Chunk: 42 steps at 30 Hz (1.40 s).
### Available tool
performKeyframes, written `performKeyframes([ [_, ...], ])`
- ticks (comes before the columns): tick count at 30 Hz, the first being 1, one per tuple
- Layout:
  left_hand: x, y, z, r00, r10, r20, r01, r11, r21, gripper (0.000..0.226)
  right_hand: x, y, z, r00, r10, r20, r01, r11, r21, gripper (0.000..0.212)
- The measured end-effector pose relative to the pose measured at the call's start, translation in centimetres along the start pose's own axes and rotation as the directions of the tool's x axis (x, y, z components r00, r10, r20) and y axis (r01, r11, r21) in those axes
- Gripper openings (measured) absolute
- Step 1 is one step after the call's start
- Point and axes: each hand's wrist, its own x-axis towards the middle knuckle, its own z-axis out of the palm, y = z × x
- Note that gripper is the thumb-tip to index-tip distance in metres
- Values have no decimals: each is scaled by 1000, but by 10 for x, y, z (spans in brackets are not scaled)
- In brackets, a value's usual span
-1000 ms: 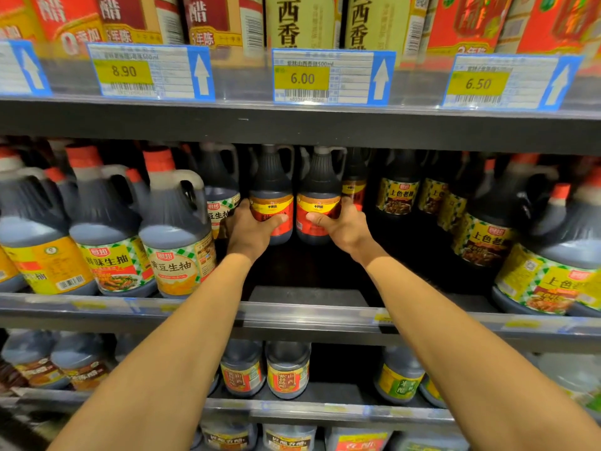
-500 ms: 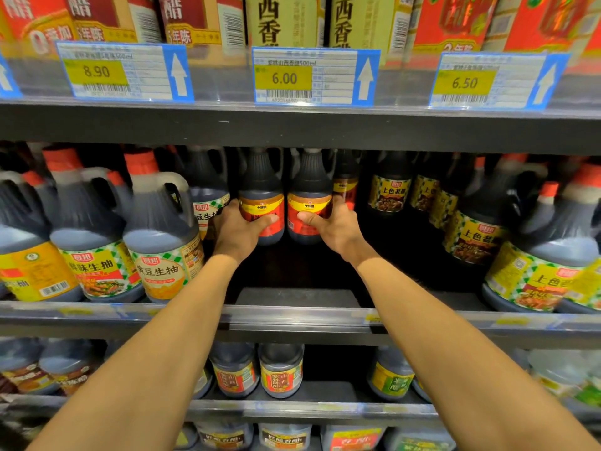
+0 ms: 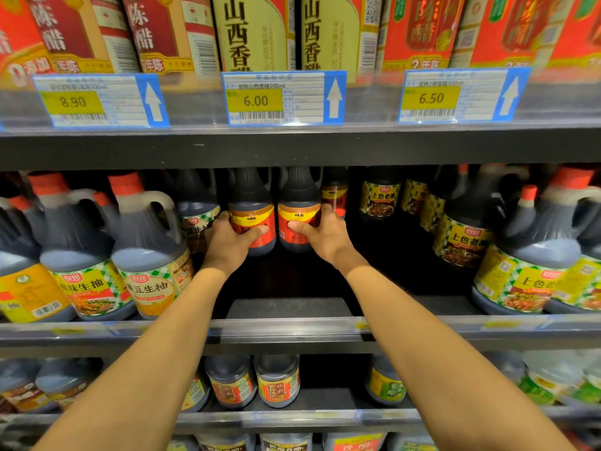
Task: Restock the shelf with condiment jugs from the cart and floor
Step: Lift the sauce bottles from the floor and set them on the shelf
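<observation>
We log a dark steel shelf unit (image 3: 292,148) filling the head view, three tiers visible. The top tier carries tall red and olive vinegar cartons (image 3: 257,30), with three price tags along the rail beneath them; the middle price tag (image 3: 283,98) reads 6.00. On the middle tier, the largest items are the handled jugs with red caps: a left group, the nearest being a yellow-label soy jug (image 3: 146,252), and a right group, the nearest being a green-check jug (image 3: 536,255). Between these two groups the shelf board (image 3: 286,307) lies bare toward its front edge. At the back of that gap stand two smaller dark jugs side by side, nearly touching, each with a red and yellow label. Both forearms reach in from the bottom of the frame. The left hand (image 3: 227,244) wraps the left jug (image 3: 250,209) low on its body, thumb across the label front, fingers curled round its left side. The right hand (image 3: 325,236) grips the right jug (image 3: 299,206) likewise, thumb on the label, fingers round its right side. We cannot tell whether the jug bases touch the board. The lower tier holds smaller bottles (image 3: 276,382), upright, well below the hands.
</observation>
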Motion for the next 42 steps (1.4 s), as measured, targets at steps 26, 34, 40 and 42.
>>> performKeyframes([
  [26,-6,2,-4,1000,0,19,0,1000,8,60,-5,6,-9,999,-35,34,34,999,24,60],
  [34,-8,-3,1,999,17,37,-14,997,-77,53,-10,5,-7,999,-8,34,7,999,41,59],
  [40,-8,11,-2,997,-63,32,64,997,-43,52,-19,3,-14,994,46,101,-45,999,-11,65],
  [42,-12,12,-2,995,-97,14,97,995,1,49,-24,3,-20,991,57,120,-51,998,-48,65],
])
